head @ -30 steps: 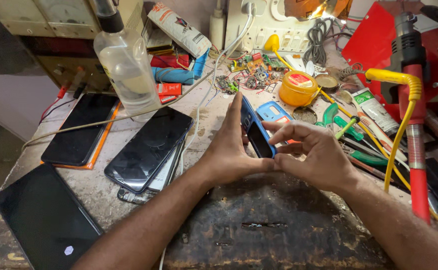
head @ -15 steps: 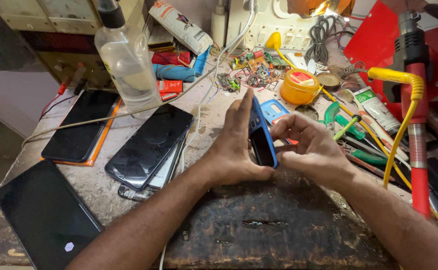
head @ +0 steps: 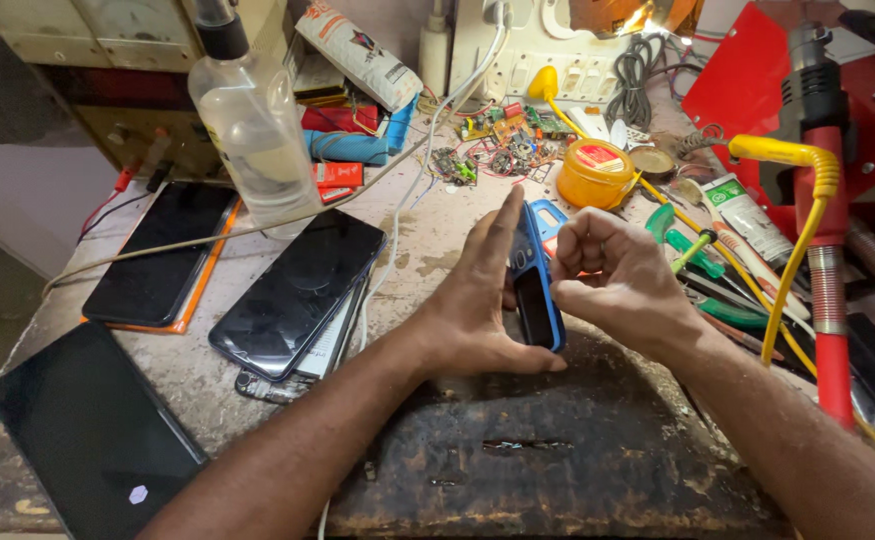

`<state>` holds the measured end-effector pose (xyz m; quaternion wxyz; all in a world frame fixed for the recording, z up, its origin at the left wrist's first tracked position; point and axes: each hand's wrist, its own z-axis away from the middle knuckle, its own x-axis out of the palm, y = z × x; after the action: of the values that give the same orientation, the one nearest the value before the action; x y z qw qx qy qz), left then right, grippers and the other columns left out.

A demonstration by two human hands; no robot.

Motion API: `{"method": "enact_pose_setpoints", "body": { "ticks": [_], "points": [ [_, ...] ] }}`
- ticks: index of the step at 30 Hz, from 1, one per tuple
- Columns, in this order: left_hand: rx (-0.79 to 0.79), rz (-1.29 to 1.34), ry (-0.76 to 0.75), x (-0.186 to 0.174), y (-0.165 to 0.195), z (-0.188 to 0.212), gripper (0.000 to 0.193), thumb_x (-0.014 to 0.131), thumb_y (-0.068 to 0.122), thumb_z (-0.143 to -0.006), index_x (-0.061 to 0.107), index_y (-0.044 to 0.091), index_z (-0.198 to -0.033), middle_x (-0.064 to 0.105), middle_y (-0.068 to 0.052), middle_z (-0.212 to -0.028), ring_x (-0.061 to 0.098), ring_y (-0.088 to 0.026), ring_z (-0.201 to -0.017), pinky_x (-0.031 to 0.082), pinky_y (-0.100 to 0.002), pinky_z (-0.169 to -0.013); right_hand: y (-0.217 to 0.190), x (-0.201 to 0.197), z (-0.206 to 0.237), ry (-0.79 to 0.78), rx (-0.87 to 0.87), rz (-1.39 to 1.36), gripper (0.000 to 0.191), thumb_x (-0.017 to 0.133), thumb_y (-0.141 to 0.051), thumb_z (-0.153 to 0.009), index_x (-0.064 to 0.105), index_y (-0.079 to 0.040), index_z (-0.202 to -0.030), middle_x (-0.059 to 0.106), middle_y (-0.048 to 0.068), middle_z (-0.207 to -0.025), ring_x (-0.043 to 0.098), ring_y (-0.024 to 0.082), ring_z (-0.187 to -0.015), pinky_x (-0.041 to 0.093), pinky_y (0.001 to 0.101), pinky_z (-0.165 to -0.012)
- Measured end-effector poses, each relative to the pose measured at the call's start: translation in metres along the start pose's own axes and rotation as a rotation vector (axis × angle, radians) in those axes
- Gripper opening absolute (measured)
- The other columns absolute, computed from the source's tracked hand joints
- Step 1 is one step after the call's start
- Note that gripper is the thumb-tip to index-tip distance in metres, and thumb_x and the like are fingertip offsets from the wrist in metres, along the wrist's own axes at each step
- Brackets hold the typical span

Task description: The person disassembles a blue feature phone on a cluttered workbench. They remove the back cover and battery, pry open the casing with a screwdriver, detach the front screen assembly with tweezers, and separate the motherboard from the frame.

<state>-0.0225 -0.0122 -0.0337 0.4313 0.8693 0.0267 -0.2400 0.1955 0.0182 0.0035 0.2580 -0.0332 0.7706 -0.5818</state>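
Note:
A small blue phone with a black face (head: 535, 300) stands on its long edge over the dark worn mat (head: 547, 460) at the middle of the bench. My left hand (head: 477, 300) clasps it from the left, fingers stretched up along its back and thumb under its lower end. My right hand (head: 612, 280) sits against its right side with the fingers curled in at the phone's upper edge. A blue part (head: 549, 215) lies just behind the phone.
Two dark smartphones (head: 297, 290) (head: 162, 255) and a black tablet (head: 87, 430) lie to the left. A clear plastic bottle (head: 252, 125) stands behind them. A yellow tin (head: 594, 172), loose circuit boards (head: 502, 145), screwdrivers (head: 697, 255) and a red and yellow tool stand (head: 817, 230) crowd the right.
The phone has been turned more upright on its edge. My left fingers have straightened up along it, and my right fingers have curled in at its top.

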Motion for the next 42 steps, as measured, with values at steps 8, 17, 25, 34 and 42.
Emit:
{"method": "enact_pose_setpoints", "body": {
  "ticks": [8,17,25,34,42],
  "points": [
    [-0.091,0.036,-0.045,0.002,0.005,0.000,0.160,0.097,0.043,-0.054,-0.013,0.010,-0.166,0.027,-0.024,-0.161,0.048,-0.035,-0.139,0.058,-0.040,-0.100,-0.002,-0.005,0.000,0.018,0.174,-0.210,0.039,0.073,-0.006,-0.083,0.059,-0.007,-0.119,0.069,0.005,-0.090,0.065,0.008,-0.079,0.054,0.0234,-0.070],
    [-0.079,0.052,0.035,-0.004,0.007,-0.001,0.163,0.100,0.043,-0.055,-0.015,0.012,-0.166,0.024,-0.026,-0.164,0.054,-0.037,-0.138,0.056,-0.043,-0.106,-0.004,-0.008,0.006,-0.158,0.324,-0.339,0.060,0.077,-0.013,-0.082,0.054,-0.008,-0.137,0.064,0.003,-0.119,0.066,0.011,-0.097,0.059,0.0313,-0.078],
    [-0.045,0.179,0.043,-0.011,0.012,0.000,0.160,0.101,0.036,-0.057,-0.016,0.018,-0.166,0.017,-0.023,-0.169,0.051,-0.038,-0.145,0.056,-0.047,-0.110,-0.003,-0.010,0.007,-0.169,0.256,-0.594,0.055,0.068,-0.011,-0.090,0.050,-0.006,-0.142,0.066,0.009,-0.122,0.069,0.016,-0.103,0.060,0.0357,-0.085],
    [-0.162,0.328,0.108,-0.014,0.013,-0.001,0.147,0.097,0.036,-0.062,-0.003,0.026,-0.169,0.020,-0.018,-0.166,0.055,-0.037,-0.142,0.058,-0.050,-0.107,-0.013,-0.023,0.003,-0.106,0.172,-0.740,0.057,0.061,-0.017,-0.097,0.050,0.005,-0.148,0.069,0.016,-0.126,0.071,0.019,-0.105,0.057,0.0356,-0.094],
    [-0.105,-0.098,0.217,-0.014,0.002,-0.024,0.112,0.093,0.051,-0.071,0.025,0.005,-0.146,0.045,-0.023,-0.144,0.050,-0.034,-0.140,0.040,-0.048,-0.119,-0.011,-0.051,0.002,0.159,0.056,-0.540,0.073,0.083,-0.015,-0.088,0.048,-0.004,-0.151,0.068,0.004,-0.111,0.067,0.011,-0.085,0.059,0.0329,-0.072]
  ]
}}
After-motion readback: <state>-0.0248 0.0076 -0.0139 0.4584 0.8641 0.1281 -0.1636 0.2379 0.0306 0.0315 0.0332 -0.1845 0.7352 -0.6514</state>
